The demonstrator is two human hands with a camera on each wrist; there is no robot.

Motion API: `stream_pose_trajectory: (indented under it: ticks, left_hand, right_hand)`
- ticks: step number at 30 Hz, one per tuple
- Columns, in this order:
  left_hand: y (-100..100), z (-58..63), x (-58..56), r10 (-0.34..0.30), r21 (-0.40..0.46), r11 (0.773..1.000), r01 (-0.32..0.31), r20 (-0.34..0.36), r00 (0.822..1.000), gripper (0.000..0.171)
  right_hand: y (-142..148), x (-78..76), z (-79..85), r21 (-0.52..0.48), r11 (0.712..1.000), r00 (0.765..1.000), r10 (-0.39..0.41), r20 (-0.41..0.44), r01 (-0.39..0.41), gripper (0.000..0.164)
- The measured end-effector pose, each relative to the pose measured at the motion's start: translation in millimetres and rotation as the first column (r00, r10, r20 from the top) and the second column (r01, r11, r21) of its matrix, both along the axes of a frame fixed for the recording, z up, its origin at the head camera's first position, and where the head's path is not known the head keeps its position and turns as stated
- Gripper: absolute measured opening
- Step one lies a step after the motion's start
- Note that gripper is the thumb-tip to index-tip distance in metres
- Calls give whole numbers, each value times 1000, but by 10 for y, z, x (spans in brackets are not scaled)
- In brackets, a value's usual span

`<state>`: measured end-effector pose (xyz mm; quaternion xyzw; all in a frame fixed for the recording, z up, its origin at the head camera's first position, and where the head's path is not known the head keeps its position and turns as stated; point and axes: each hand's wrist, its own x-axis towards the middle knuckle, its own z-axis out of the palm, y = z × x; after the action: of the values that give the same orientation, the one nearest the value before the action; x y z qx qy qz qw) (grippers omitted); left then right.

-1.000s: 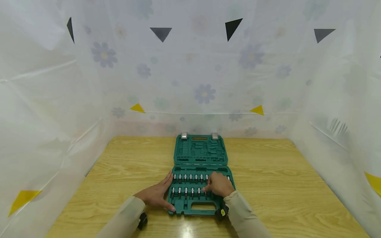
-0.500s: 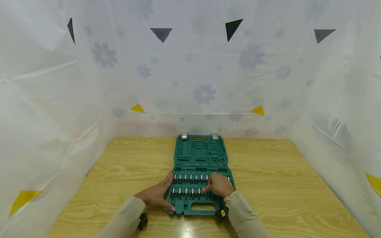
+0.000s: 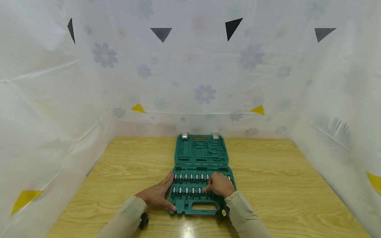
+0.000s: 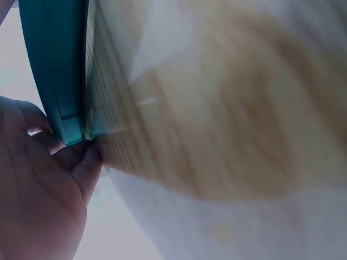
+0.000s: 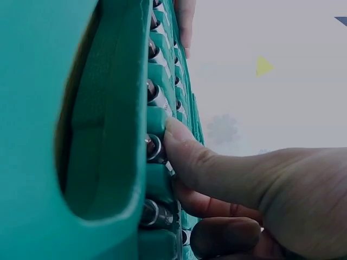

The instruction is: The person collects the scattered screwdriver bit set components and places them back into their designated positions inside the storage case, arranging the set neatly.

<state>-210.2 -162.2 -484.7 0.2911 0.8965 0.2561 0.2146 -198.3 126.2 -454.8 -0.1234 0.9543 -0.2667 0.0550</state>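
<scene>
A green socket case (image 3: 180, 205) lies unfolded on the table. Two rows of silver bit sockets (image 3: 186, 191) with dark tips sit in its near half. My left hand (image 3: 156, 195) rests at the case's left side, fingers straight along the edge and thumb on the near left corner. The left wrist view has this hand (image 4: 35, 187) against the case's side wall (image 4: 57, 70). Over the right part of the rows, my right hand (image 3: 220, 185) pinches a bit socket (image 5: 156, 149) of the near row, its thumb (image 5: 190, 154) and curled fingers about it. Some sockets are hidden behind this hand.
The case's lid (image 3: 200, 150) lies back towards the rear wall, with two silver latches on its far edge. A carrying handle opening (image 3: 203, 203) is at the near edge. Wood-grain table (image 3: 268, 175) surrounds the case; pale sheets (image 3: 190, 72) enclose the table.
</scene>
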Motion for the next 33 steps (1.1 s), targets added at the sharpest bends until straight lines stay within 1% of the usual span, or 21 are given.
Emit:
stream_pose_trajectory:
  ticks: [3, 10, 12, 17, 26, 30, 33]
  left_hand:
    - [12, 27, 6, 8, -1, 1000, -8, 3, 1000, 126]
    - [54, 116, 13, 9, -62, 998, -9, -1, 1000, 128]
    - [69, 128, 11, 6, -66, 998, -6, 4, 1000, 128]
    - [90, 142, 3, 1, -80, 997, -1, 8, 1000, 128]
    - [114, 159, 8, 21, -90, 996, -20, 12, 1000, 129]
    - [121, 169, 18, 20, -100, 995, -20, -4, 1000, 127]
    - [132, 196, 25, 25, -113, 993, -29, -39, 999, 123]
  right_hand:
    - [4, 1, 2, 5, 1000, 1000, 4, -9, -4, 51]
    - [10, 3, -27, 29, 1000, 999, 9, -32, -8, 49]
    - [16, 4, -36, 35, 999, 999, 14, -37, -12, 49]
    - [27, 8, -38, 35, 999, 998, 22, -51, -21, 48]
    - [33, 32, -19, 31, 999, 998, 14, -55, -12, 44]
    - [54, 37, -18, 24, 999, 998, 22, -50, -21, 43]
    - [97, 30, -2, -10, 999, 998, 39, -58, -40, 40]
